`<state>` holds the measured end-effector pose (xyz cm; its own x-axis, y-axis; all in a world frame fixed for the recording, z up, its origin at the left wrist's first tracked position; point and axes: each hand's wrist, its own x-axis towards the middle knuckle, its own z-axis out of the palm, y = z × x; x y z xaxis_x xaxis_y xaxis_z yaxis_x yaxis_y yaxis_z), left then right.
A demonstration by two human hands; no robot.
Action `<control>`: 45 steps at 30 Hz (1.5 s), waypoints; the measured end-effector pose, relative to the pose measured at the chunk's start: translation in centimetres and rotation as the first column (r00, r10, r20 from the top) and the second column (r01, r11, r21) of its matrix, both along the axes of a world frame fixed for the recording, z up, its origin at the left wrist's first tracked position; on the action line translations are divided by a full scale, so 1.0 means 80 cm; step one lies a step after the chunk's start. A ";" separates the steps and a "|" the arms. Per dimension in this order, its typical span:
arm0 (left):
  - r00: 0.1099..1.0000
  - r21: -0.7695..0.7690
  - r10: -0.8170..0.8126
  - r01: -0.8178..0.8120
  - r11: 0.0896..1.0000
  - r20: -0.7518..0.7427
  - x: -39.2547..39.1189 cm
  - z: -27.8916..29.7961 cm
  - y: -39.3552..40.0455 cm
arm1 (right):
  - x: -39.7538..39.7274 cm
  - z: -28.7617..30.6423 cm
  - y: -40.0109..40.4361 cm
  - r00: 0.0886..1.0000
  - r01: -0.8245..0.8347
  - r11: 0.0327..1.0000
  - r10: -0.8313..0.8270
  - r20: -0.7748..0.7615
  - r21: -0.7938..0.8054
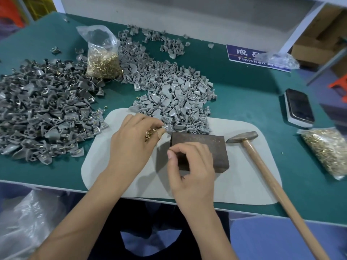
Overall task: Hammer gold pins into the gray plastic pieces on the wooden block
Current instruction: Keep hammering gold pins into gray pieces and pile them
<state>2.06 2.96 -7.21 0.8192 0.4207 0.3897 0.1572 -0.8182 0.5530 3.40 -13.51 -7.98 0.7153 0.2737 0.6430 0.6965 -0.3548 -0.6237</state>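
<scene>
Both grips were busy: your left hand pinched a gray plastic piece with spare gold pins cupped behind, your right hand pinched something unseen over the wooden block, so seat it squarely before hammering.

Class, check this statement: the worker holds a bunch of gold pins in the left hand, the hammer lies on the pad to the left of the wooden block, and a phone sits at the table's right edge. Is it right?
One detail is wrong. The head view shows the hammer lying to the right of the wooden block, not the left. The rest holds: the left hand holds gold pins, and the phone sits at the right edge.
</scene>
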 end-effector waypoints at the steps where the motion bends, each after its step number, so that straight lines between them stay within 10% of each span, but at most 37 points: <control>1: 0.998 -0.060 -0.036 0.039 0.997 0.044 -0.004 0.005 -0.004 | 0.000 0.002 -0.004 1.000 0.006 0.995 -0.003 -0.031 0.097; 9: 0.934 -0.081 -0.358 0.356 0.931 -0.011 -0.006 0.037 -0.044 | 0.029 0.038 -0.069 0.981 0.091 0.994 -0.081 -0.177 0.052; 18: 0.951 0.059 -0.303 0.306 0.950 -0.057 0.002 0.039 -0.062 | 0.056 0.068 -0.067 0.975 -0.008 0.913 -0.084 -0.207 -0.408; 45: 0.969 0.002 -0.243 0.244 0.970 -0.035 -0.010 0.033 -0.065 | 0.073 0.097 -0.065 0.966 -0.078 0.747 -0.107 -0.235 -0.661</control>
